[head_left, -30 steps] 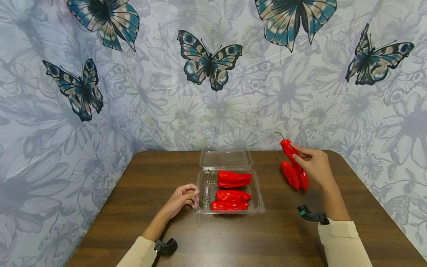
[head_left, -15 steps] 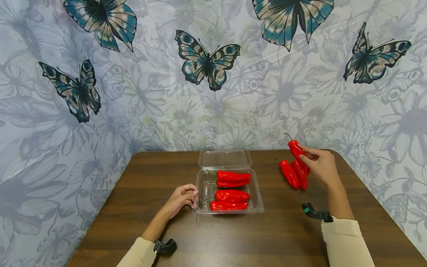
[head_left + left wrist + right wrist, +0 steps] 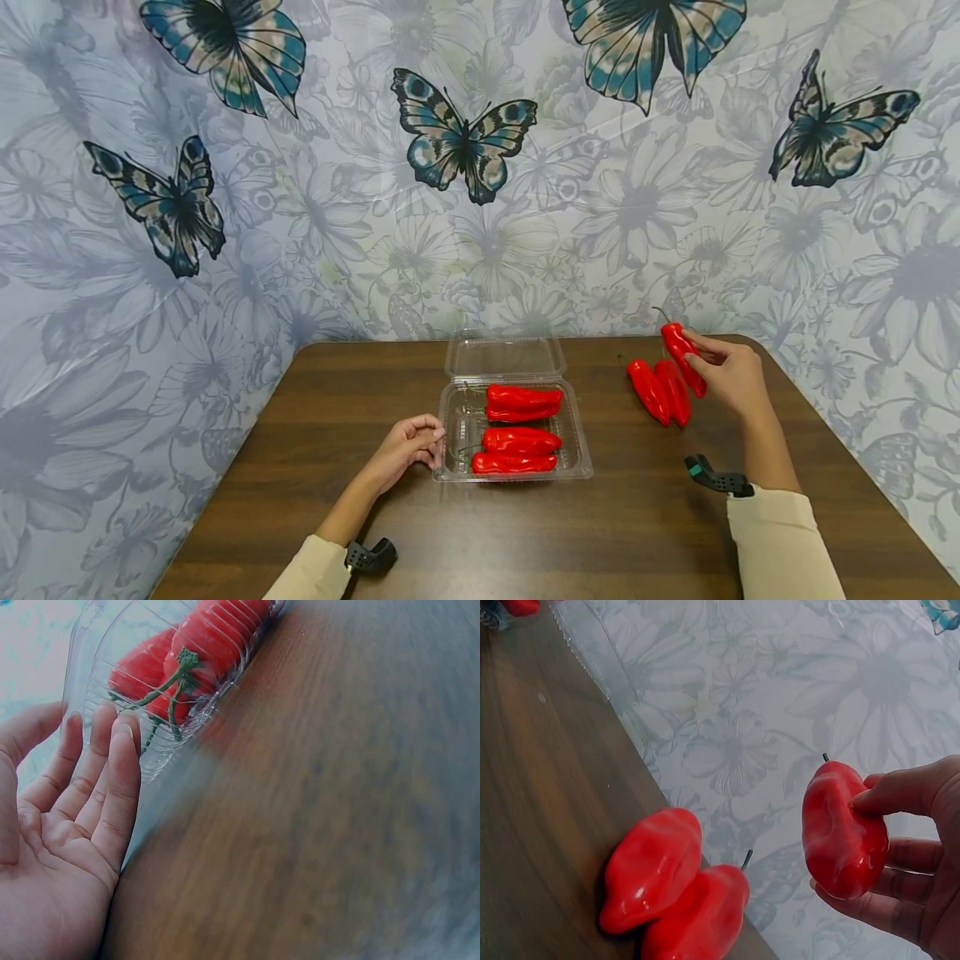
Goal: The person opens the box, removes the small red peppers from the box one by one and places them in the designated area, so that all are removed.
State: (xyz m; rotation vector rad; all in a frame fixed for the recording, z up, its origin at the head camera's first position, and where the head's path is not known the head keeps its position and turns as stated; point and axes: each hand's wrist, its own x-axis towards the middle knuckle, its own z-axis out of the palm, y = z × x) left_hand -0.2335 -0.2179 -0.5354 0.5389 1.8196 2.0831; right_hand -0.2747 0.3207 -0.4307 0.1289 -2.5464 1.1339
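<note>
In the head view, a clear plastic clamshell container [image 3: 579, 433] lies open at mid-table with several red peppers [image 3: 523, 440] inside, their stems to the left. My left hand [image 3: 405, 450] pinches the left rim of this container; in the left wrist view, the left hand's [image 3: 75, 802] fingertips meet its clear wall near the green stems [image 3: 180, 679]. Over to the right, my right hand [image 3: 727, 371] grips another red pepper [image 3: 681, 354] between thumb and fingers, stem up and tilted. Two more red peppers [image 3: 648, 392] [image 3: 654, 870] lie side by side on the table, just left of the held one.
The container's lid [image 3: 506, 357] leans back toward the wall, hinge side down. Brown wood covers the table [image 3: 525, 542], whose far edge meets a butterfly-patterned wall covering [image 3: 637, 208]. A black wrist camera [image 3: 718, 477] is strapped to each forearm.
My right hand has moved right and slightly down with its pepper, uncovering the second pepper on the table. My left hand stays at the container's rim. The head view has shifted slightly.
</note>
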